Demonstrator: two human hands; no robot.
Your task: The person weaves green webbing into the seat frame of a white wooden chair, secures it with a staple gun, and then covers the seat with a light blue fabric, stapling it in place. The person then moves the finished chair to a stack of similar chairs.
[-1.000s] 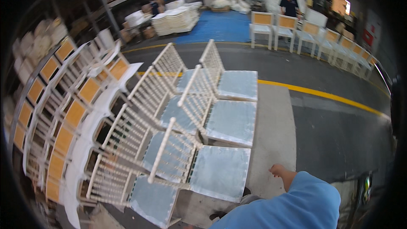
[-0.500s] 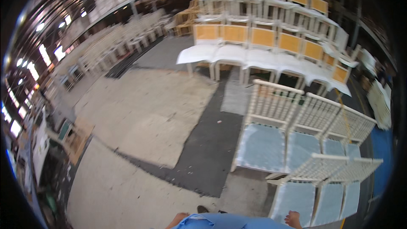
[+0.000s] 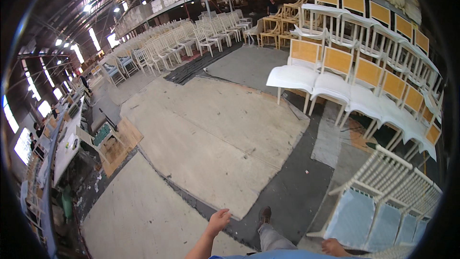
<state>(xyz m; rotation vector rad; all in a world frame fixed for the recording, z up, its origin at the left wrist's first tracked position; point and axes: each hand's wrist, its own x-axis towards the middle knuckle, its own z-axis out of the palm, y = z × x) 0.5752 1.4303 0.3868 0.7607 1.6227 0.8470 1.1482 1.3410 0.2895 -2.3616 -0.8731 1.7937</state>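
My left hand hangs out ahead of me over the pale floor covering, its fingers loosely bent and apart, holding nothing. At the lower edge, my right hand is beside a white chair with a light blue seat. Its fingers are slightly curled with nothing visible in them, and part of the hand is cut off by my blue clothing. More of these spindle-backed chairs stand in a row at the right. My shoe is on the dark strip of floor.
Stacked chairs with yellow back panels and white-covered seats fill the right. White chairs line the far side, near wooden frames. At left, a chair with a green seat stands on a brown board, near a long worktable.
My view has swung left, so the chairs sit further right. My left hand has come forward into view, and a foot has stepped out. The right hand stays low by the blue-seated chairs.
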